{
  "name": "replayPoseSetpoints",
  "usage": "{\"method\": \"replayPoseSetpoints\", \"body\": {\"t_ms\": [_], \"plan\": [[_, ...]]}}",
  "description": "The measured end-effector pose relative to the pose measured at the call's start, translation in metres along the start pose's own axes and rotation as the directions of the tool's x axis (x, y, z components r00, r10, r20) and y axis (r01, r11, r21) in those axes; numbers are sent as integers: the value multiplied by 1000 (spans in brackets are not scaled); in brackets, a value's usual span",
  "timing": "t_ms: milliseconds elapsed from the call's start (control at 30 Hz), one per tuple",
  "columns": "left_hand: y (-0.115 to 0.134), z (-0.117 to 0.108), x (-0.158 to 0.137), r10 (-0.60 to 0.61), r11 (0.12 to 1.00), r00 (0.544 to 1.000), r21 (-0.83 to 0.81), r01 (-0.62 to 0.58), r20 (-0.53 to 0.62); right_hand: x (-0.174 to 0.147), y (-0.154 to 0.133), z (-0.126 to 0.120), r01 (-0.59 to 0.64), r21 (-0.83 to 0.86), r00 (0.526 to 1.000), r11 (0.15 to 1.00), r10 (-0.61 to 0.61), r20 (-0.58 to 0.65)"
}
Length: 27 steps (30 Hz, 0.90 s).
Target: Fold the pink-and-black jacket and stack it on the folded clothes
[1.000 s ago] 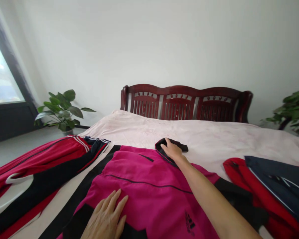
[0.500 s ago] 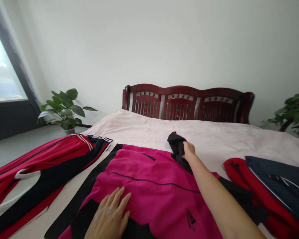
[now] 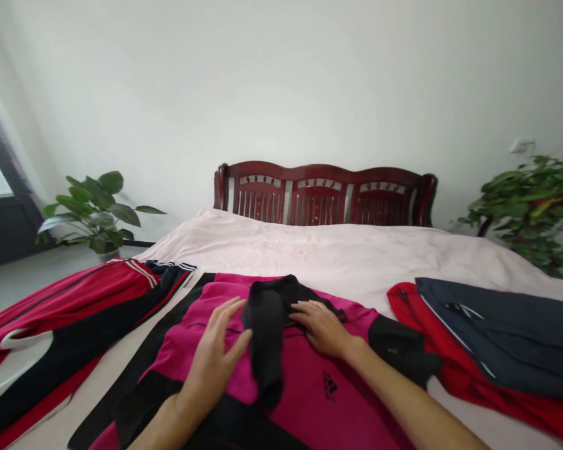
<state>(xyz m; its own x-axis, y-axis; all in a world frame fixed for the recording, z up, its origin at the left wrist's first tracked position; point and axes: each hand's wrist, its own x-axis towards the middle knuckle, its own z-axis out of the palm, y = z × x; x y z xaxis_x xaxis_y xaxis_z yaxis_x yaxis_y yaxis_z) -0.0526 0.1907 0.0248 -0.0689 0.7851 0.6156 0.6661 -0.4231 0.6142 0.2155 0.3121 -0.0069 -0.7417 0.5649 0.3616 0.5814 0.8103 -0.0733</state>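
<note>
Both my forearms come in from the bottom edge, bare, angled toward each other. My left hand point(image 3: 218, 359) is lifted a bit, palm turned inward, fingers point(image 3: 228, 310) straight and loosely spread, thumb sticking out to the right. My right hand point(image 3: 323, 327) lies palm down and flat, fingers pointing left, wrist bent slightly.

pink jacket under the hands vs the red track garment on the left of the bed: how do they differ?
The magenta jacket with black panels lies mid-bed with a black sleeve folded across its front; the red garment with black panel and white stripes lies stretched out flat, unfolded. The left hand and right hand are at the magenta jacket; neither is on the red one. The magenta jacket shows a small black logo; none is visible on the red. Both lie on the pale pink bedspread.
</note>
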Motion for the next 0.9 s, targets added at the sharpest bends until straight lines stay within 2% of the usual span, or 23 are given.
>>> {"method": "replayPoseSetpoints", "body": {"t_ms": [67, 100, 167, 200, 233, 267, 367, 433, 500, 600, 633, 667, 733, 767, 833, 900], "plan": [[21, 22, 18, 67, 995, 978, 59, -81, 198, -4, -4, 0, -55, 5, 998, 998, 55, 35], [30, 33, 24, 64, 986, 949, 125, -107, 310, -4, -5, 0, -93, -3, 994, 996, 93, 52], [42, 49, 31, -27, 945, 866, 296, -141, 498, -3, -5, -3, -194, -46, 979, 980, 196, 56], [44, 54, 32, -93, 912, 831, 382, -150, 548, -4, -4, -4, -250, -75, 966, 965, 254, 54], [43, 54, 31, -154, 876, 813, 458, -151, 562, -4, -3, -6, -295, -102, 952, 950, 301, 57], [40, 52, 29, -201, 842, 814, 520, -140, 545, -5, 0, -7, -326, -125, 940, 937, 335, 64], [15, 26, 20, -305, 790, 837, 612, -44, 455, -10, 11, -13, -372, -143, 920, 917, 385, 77], [-9, 3, 13, -389, 802, 804, 595, 55, 450, -13, 19, -17, -400, -126, 910, 908, 410, 64], [-32, -18, 8, -403, 857, 776, 498, 133, 485, -16, 26, -21, -425, -97, 900, 900, 431, 60], [-51, -46, 14, -440, 883, 729, 403, 243, 524, -23, 32, -25, -370, -65, 920, 927, 375, 113], [-51, -55, 21, -447, 875, 738, 419, 244, 505, -26, 33, -27, -342, -79, 929, 937, 349, 122], [-50, -64, 31, -439, 861, 775, 459, 218, 455, -28, 34, -29, -319, -109, 936, 941, 331, 121], [-41, -83, 54, -322, 807, 903, 582, 105, 284, -29, 38, -36, -323, -202, 938, 925, 342, 65], [-36, -91, 66, -221, 759, 960, 648, 58, 172, -28, 41, -41, -358, -244, 929, 901, 370, 3], [-30, -100, 85, -56, 668, 998, 744, 8, 40, -25, 51, -52, -485, -275, 874, 830, 449, -187], [-31, -97, 92, 21, 624, 998, 779, -60, 60, -22, 62, -60, -626, -232, 764, 745, 525, -376]]}}
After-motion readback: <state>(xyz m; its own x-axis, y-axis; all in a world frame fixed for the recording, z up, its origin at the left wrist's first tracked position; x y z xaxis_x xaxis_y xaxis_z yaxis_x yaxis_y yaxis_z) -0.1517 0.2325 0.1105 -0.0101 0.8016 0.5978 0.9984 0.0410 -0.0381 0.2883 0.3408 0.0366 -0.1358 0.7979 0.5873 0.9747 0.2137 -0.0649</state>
